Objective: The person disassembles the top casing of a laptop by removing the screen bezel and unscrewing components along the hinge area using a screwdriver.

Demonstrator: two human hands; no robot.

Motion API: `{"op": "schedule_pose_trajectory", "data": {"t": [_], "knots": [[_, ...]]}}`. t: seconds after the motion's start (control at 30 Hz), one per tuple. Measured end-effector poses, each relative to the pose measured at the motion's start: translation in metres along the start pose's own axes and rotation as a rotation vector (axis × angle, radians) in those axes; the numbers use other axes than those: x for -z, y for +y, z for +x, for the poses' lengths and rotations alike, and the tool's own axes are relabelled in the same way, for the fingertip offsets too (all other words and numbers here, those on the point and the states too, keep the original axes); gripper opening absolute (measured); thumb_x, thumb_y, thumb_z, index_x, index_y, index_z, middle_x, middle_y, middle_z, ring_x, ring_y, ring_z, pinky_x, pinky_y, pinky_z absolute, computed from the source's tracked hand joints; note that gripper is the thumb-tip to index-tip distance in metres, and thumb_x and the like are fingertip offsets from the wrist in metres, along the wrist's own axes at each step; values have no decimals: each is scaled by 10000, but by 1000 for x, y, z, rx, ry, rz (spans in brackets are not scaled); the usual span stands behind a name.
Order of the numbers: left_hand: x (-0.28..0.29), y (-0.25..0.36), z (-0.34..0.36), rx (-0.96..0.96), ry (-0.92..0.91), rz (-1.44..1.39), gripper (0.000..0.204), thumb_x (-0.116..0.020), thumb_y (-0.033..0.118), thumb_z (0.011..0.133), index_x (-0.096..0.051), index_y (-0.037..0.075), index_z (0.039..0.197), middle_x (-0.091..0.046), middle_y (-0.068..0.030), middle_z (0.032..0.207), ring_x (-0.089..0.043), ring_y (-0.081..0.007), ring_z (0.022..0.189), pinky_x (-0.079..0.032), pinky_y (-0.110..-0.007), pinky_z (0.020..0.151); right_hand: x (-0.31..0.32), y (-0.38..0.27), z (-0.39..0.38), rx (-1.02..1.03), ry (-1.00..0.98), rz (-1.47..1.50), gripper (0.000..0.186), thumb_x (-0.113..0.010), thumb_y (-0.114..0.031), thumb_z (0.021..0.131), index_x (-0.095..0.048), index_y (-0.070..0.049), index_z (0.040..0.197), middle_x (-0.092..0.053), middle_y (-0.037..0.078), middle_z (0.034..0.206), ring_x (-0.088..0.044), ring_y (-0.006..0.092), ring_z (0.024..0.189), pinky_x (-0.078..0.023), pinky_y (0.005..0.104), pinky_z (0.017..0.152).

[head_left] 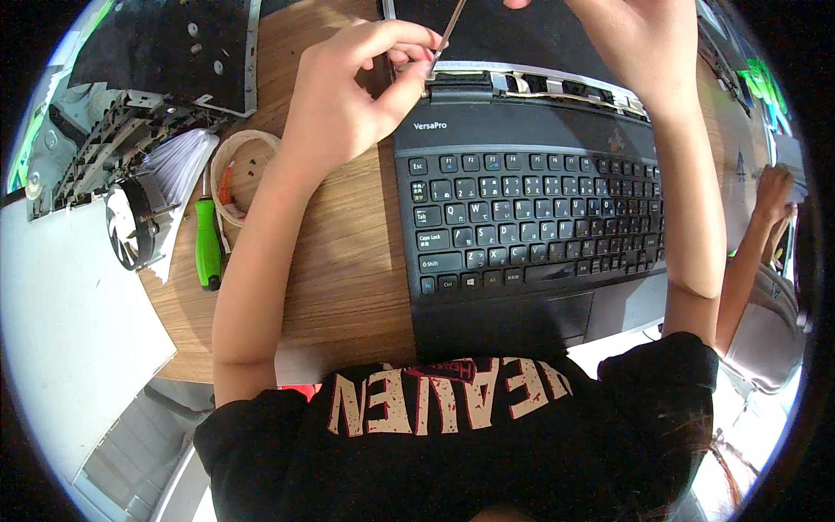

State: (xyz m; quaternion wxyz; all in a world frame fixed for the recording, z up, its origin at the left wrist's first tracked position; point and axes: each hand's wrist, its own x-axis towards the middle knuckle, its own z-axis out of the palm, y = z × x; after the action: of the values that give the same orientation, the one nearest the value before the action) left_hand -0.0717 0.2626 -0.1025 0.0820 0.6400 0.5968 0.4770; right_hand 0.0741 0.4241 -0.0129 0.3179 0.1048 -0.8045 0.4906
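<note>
An opened black laptop (539, 130) lies before me, its keyboard facing up and the strip by its hinges bared, showing metal and cables. At the left hinge (461, 87), my left hand (352, 96) is closed, with thumb and fingertips pinched around the lower end of a thin metal shaft (451, 26), like a screwdriver's. The shaft slants up and leaves the picture at the top, so its handle is hidden. Over the laptop's dark screen part (531, 39), my right hand (644, 48) is raised; most of its fingers are cut off by the upper edge.
Left of my left arm lie a green-handled screwdriver (207, 244), a round tape-like ring (237, 174) with small bits inside, and a cooling fan (130, 222). Behind them are dismantled dark panels (165, 52). At the far right, another person's arm (752, 235) reaches in.
</note>
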Motion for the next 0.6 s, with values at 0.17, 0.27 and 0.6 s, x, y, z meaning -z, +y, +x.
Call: {"op": "schedule_pose_trajectory", "data": {"t": [0.17,0.27,0.6], "knots": [[3,7,0,76,-18,39,123,-723,109,862,-724,53,972,-759,-17,993,-600,-66,731,-450,-225,640,-22,-21,7,64,71,-291,295,-646,-30,943,-626,21,1233,-674,75,961,-610,57,721,-492,188,614],[6,10,0,117,-63,33,107,-699,99,882,-729,34,961,-758,-25,978,-566,-73,698,-468,-226,653,-6,-13,6,152,-15,-330,324,-575,-45,984,-598,6,1303,-650,94,1098,-615,69,815,-505,204,662],[5,10,3,47,-89,-36,123,-707,94,878,-726,30,981,-749,-32,963,-594,-90,720,-503,-238,710,-2,3,2,148,-4,-206,358,-583,-6,965,-513,3,1316,-592,103,1239,-639,119,971,-546,219,710]]}}
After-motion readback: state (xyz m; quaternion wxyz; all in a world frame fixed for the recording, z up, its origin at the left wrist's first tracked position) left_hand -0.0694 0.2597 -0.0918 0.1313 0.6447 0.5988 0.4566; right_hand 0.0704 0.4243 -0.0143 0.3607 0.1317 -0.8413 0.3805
